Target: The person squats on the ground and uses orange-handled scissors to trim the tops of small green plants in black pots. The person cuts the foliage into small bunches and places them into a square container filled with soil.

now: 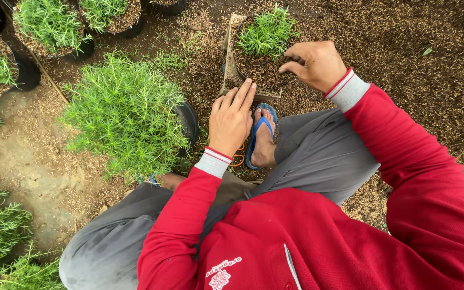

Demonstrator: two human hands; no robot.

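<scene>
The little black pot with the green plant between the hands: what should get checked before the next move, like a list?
1. Small black plastic pot upright on the ground: ok.
2. Feathery green seedling standing up in its brown soil: ok.
3. Left hand flat against the pot's near rim, fingers open: ok.
4. Right hand pinching at the pot's right rim: ok; what the grip holds, cannot tell.
5. Foot in the blue flip-flop apart from the pot: cannot tell, very close.
6. Big bushy green plant in a black pot apart from the left hand: ok.
</scene>
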